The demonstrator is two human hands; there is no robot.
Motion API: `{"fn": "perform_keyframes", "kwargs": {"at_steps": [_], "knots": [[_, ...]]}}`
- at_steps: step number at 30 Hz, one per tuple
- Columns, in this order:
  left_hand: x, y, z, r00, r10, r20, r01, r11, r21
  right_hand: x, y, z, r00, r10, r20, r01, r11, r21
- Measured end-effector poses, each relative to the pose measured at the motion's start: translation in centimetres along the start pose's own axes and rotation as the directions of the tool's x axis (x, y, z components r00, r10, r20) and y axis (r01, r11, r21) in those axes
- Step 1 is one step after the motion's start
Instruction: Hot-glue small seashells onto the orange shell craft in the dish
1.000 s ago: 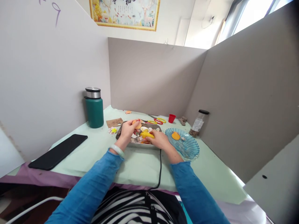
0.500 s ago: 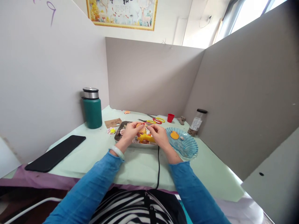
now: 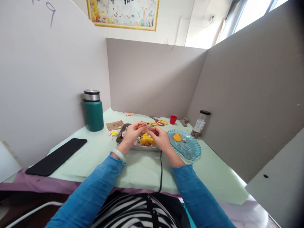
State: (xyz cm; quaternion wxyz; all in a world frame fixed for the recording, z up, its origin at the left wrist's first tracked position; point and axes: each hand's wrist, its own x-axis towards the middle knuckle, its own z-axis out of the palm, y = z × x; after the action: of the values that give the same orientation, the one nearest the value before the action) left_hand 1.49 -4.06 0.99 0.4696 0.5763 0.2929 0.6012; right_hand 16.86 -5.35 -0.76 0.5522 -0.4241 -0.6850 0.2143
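Note:
My left hand (image 3: 133,134) is closed on a small orange piece (image 3: 143,129), pinched between thumb and fingers above a metal tray (image 3: 133,147). Close beside it, the fingertips of my right hand (image 3: 160,136) are pressed together at the piece's right edge; whatever they pinch is too small to name. Beneath both hands lies a yellow glue gun (image 3: 146,139), resting on the tray among several small decorative bits. A black cord (image 3: 161,171) runs from the tray's right side to the table's front edge.
Right of the tray sits a blue scalloped plate (image 3: 193,148) bearing an orange piece. Behind are scissors (image 3: 161,122), a red cup (image 3: 173,119) and a clear jar (image 3: 199,125). At left stand a green bottle (image 3: 94,114) and a black slab (image 3: 58,156). Grey partitions enclose the table.
The orange piece has tilted flatter in my left hand. My right fingertips have shifted slightly left, closer to it. The things on the table have stayed put.

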Motion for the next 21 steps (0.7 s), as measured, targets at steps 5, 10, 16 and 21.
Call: {"fn": "perform_keyframes", "kwargs": {"at_steps": [5, 10, 16, 21], "knots": [[-0.20, 0.08, 0.01, 0.989, 0.074, 0.128, -0.079, 0.996, 0.029, -0.37, 0.21, 0.40, 0.982, -0.179, -0.057, 0.161, 0.959, -0.235], [-0.48, 0.38, 0.11, 0.985, 0.076, 0.158, -0.084, 0.995, 0.049, -0.74, 0.36, 0.42, 0.950, -0.291, -0.112, 0.222, 0.883, -0.415], [-0.52, 0.43, -0.05, 0.975, 0.050, 0.218, -0.056, 0.998, 0.021, -0.78, 0.51, 0.21, 0.953, -0.282, -0.108, 0.178, 0.813, -0.555], [-0.21, 0.07, -0.13, 0.977, 0.064, 0.201, -0.082, 0.993, 0.085, -0.76, 0.51, 0.16, 0.953, -0.291, -0.080, 0.201, 0.810, -0.551]]}}
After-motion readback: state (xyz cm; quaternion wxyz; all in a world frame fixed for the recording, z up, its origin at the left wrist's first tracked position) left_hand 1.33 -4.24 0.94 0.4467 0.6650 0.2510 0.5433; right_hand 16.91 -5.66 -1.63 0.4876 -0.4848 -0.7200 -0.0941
